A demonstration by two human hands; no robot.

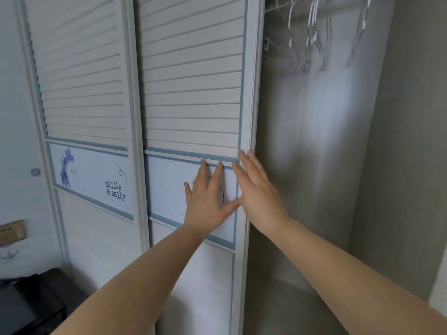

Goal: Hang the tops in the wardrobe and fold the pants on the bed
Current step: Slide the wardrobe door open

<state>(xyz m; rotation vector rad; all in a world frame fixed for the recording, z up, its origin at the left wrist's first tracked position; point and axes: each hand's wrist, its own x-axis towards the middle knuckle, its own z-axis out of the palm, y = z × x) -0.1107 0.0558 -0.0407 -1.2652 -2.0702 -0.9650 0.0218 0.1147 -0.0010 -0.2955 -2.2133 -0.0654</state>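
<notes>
A white louvred sliding wardrobe door with blue trim fills the middle of the view. My left hand lies flat, fingers spread, on the door's pale printed panel. My right hand presses with straight fingers against the door's right edge. To the right the wardrobe interior stands open, grey and blurred. Several empty wire hangers hang at its top. No tops or pants are in view.
A second sliding door with a blue animal print and lettering stands to the left. A wall socket sits at the far left, and a dark object lies low in the left corner.
</notes>
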